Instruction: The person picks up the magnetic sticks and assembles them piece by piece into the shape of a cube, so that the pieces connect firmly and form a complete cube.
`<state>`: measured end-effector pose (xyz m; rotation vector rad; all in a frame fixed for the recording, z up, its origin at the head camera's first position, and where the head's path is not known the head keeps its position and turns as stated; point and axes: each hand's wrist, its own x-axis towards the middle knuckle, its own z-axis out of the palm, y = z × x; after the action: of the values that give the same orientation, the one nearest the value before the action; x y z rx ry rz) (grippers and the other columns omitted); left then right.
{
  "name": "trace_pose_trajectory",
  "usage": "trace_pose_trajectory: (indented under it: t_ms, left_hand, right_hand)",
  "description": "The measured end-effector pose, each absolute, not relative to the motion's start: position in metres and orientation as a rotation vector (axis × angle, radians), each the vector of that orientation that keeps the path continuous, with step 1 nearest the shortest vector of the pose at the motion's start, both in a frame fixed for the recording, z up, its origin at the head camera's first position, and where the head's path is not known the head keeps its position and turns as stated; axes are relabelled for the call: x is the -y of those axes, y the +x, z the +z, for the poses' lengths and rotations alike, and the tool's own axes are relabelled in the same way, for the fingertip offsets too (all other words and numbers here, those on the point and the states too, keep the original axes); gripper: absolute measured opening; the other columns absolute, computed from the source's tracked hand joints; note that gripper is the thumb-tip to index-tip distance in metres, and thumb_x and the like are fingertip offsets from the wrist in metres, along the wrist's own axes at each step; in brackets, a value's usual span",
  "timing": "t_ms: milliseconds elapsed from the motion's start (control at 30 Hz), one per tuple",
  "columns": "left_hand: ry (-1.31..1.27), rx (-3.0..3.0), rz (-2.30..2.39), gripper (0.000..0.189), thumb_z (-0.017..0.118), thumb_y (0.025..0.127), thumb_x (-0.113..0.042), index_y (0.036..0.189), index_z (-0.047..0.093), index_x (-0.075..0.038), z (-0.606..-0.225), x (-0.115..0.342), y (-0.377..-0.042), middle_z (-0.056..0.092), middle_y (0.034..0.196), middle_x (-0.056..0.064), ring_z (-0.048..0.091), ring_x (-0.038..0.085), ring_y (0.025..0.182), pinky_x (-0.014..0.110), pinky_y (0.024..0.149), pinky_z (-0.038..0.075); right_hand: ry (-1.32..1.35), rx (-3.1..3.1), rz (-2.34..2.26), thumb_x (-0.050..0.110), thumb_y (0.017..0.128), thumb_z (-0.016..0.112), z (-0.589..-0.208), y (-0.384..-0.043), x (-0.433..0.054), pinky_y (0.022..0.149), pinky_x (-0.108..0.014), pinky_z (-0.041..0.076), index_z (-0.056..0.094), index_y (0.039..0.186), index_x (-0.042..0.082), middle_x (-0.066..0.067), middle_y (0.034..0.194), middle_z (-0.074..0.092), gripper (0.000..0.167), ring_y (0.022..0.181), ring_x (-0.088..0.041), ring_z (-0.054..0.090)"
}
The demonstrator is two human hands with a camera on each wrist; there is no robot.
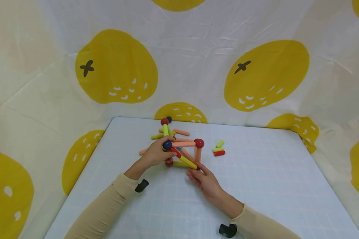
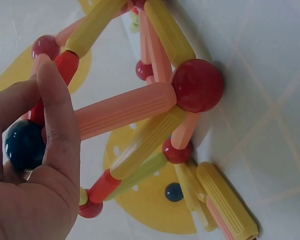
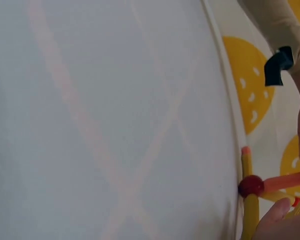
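A toy frame of coloured sticks and balls stands on the table, with red balls [image 1: 199, 143] at several corners. My left hand [image 1: 157, 152] grips its upper left corner, thumb and fingers around a short red stick [image 2: 67, 67] beside a dark blue ball [image 2: 24, 145]. From the red stick, a yellow stick [image 1: 187, 162] slopes down to the right. At its lower end, my right hand [image 1: 206, 181] pinches it between thumb and fingers. Only part of that hand shows in the right wrist view, close to a red ball [image 3: 251, 186].
Behind the frame lie a loose peach stick [image 1: 181, 132] and several yellow ones, with a dark ball [image 1: 169, 119] near the back edge. To the right are two small lime sticks [image 1: 218, 149] and a short red piece [image 1: 219, 153]. A fruit-patterned curtain [image 1: 197, 76] hangs behind the table.
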<state>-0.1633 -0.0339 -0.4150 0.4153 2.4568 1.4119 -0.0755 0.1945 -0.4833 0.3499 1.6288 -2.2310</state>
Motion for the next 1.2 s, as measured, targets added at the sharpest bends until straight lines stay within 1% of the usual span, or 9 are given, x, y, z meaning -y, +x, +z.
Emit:
trace_pose_trajectory:
  t_ms: [100, 167, 267, 467, 700, 767, 867, 967, 1200]
  left_hand:
    - [0.359, -2.449, 1.420, 0.050, 0.078, 0.091, -0.013, 0.136, 0.058, -0.020, -0.415, 0.032, -0.164, 0.067, 0.119, 0.013, 0.067, 0.018, 0.077, 0.028, 0.072, 0.056]
    - [0.329, -2.418, 1.437, 0.051, 0.078, 0.091, -0.013, 0.137, 0.057, -0.021, -0.415, 0.031, -0.164, 0.068, 0.113, 0.015, 0.069, 0.018, 0.071, 0.028, 0.072, 0.058]
    - [0.308, -2.393, 1.455, 0.051, 0.078, 0.091, -0.013, 0.137, 0.057, -0.021, -0.416, 0.030, -0.164, 0.069, 0.110, 0.015, 0.069, 0.017, 0.068, 0.029, 0.070, 0.059]
    - [0.343, -2.406, 1.462, 0.050, 0.076, 0.092, -0.012, 0.137, 0.058, -0.020, -0.418, 0.031, -0.165, 0.068, 0.112, 0.014, 0.067, 0.017, 0.067, 0.028, 0.068, 0.057]
    - [0.550, -2.470, 1.427, 0.051, 0.075, 0.093, -0.015, 0.140, 0.056, -0.012, -0.418, 0.033, -0.165, 0.061, 0.131, 0.016, 0.057, 0.019, 0.067, 0.029, 0.066, 0.047]
    - [0.557, -2.460, 1.428, 0.051, 0.075, 0.093, -0.015, 0.140, 0.056, -0.012, -0.417, 0.033, -0.165, 0.061, 0.130, 0.016, 0.056, 0.019, 0.065, 0.029, 0.065, 0.046]
    - [0.558, -2.448, 1.420, 0.052, 0.075, 0.094, -0.015, 0.142, 0.054, -0.012, -0.416, 0.033, -0.165, 0.061, 0.126, 0.014, 0.055, 0.018, 0.064, 0.028, 0.064, 0.045]
    - [0.547, -2.437, 1.412, 0.052, 0.074, 0.094, -0.014, 0.142, 0.054, -0.015, -0.416, 0.034, -0.165, 0.061, 0.121, 0.009, 0.053, 0.018, 0.064, 0.028, 0.064, 0.045]
    - [0.544, -2.445, 1.361, 0.054, 0.074, 0.095, -0.015, 0.144, 0.052, -0.020, -0.418, 0.036, -0.168, 0.060, 0.116, 0.007, 0.054, 0.018, 0.065, 0.027, 0.064, 0.046]
  right_hand:
    - [0.317, -1.662, -2.214, 0.014, 0.105, 0.055, -0.481, -0.077, -0.190, 0.094, -0.022, 0.056, 0.033, 0.160, 0.015, -0.019, 0.142, 0.053, 0.058, 0.113, -0.015, 0.066]
    - [0.308, -1.679, -2.212, 0.014, 0.105, 0.055, -0.480, -0.078, -0.188, 0.095, -0.022, 0.056, 0.032, 0.160, 0.015, -0.020, 0.144, 0.052, 0.059, 0.113, -0.016, 0.066]
    - [0.299, -1.691, -2.210, 0.015, 0.106, 0.054, -0.478, -0.080, -0.184, 0.095, -0.022, 0.056, 0.029, 0.161, 0.016, -0.020, 0.148, 0.050, 0.060, 0.114, -0.017, 0.065]
    - [0.304, -1.693, -2.220, 0.012, 0.107, 0.051, -0.477, -0.083, -0.179, 0.094, -0.022, 0.056, 0.024, 0.162, 0.014, -0.020, 0.151, 0.048, 0.062, 0.111, -0.015, 0.065]
    - [0.316, -1.716, -2.226, 0.010, 0.107, 0.049, -0.476, -0.084, -0.175, 0.095, -0.023, 0.056, 0.024, 0.162, 0.012, -0.021, 0.150, 0.049, 0.061, 0.107, -0.013, 0.066]
    - [0.317, -1.713, -2.231, 0.009, 0.107, 0.049, -0.476, -0.083, -0.175, 0.094, -0.022, 0.056, 0.024, 0.162, 0.012, -0.022, 0.150, 0.048, 0.060, 0.106, -0.012, 0.066]
    - [0.308, -1.720, -2.229, 0.009, 0.107, 0.049, -0.476, -0.083, -0.175, 0.093, -0.022, 0.056, 0.025, 0.161, 0.012, -0.023, 0.150, 0.048, 0.060, 0.106, -0.012, 0.066]
    - [0.303, -1.736, -2.210, 0.010, 0.107, 0.050, -0.476, -0.083, -0.176, 0.093, -0.022, 0.056, 0.027, 0.161, 0.013, -0.022, 0.150, 0.049, 0.059, 0.106, -0.013, 0.066]
    - [0.279, -1.806, -2.140, 0.011, 0.107, 0.051, -0.476, -0.086, -0.177, 0.094, -0.024, 0.057, 0.029, 0.160, 0.014, -0.020, 0.148, 0.053, 0.058, 0.108, -0.015, 0.066]
